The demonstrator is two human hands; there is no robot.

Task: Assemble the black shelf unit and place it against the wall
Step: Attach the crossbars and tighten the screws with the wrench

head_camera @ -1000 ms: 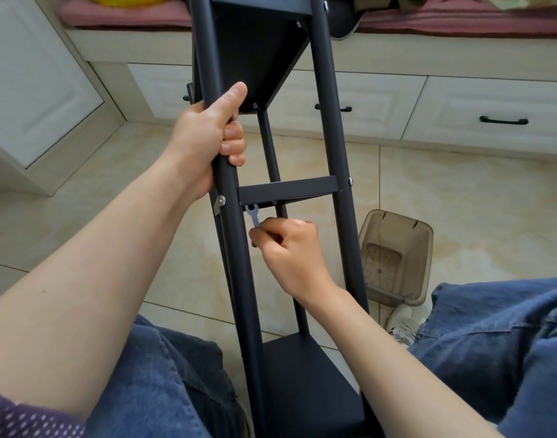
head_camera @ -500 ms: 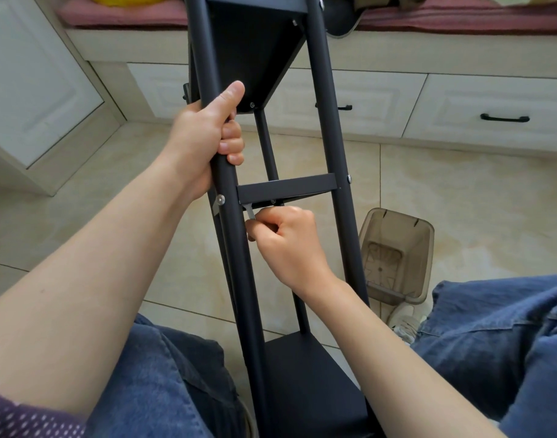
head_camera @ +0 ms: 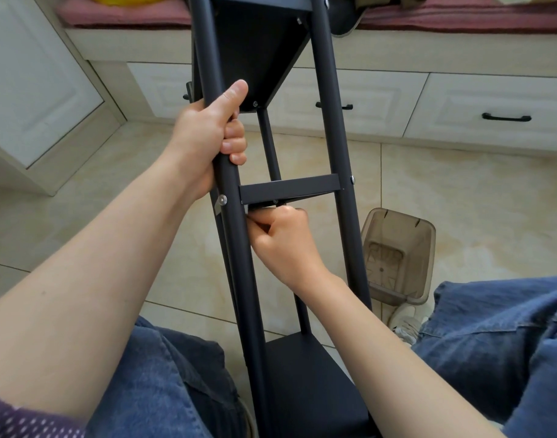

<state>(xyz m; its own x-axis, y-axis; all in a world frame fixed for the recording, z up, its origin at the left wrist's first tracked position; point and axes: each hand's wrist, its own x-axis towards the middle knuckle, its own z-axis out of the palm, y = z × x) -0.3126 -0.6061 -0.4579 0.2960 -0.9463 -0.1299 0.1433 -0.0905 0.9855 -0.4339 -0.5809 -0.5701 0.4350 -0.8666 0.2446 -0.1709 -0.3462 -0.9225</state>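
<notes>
A matte black shelf unit (head_camera: 330, 121) with small silver screws (head_camera: 222, 200) shows against pale beige, faintly marbled floor tiles (head_camera: 460, 200). On the far side, cream drawers (head_camera: 492, 90) have black handles (head_camera: 506, 117) under a dusty pink cushion (head_camera: 122, 12), and a translucent brown bin (head_camera: 397, 257) sits to the right. Nearest are blue denim jeans (head_camera: 507, 343) and, at near left, a purple sleeve (head_camera: 27, 422) dotted with white.
</notes>
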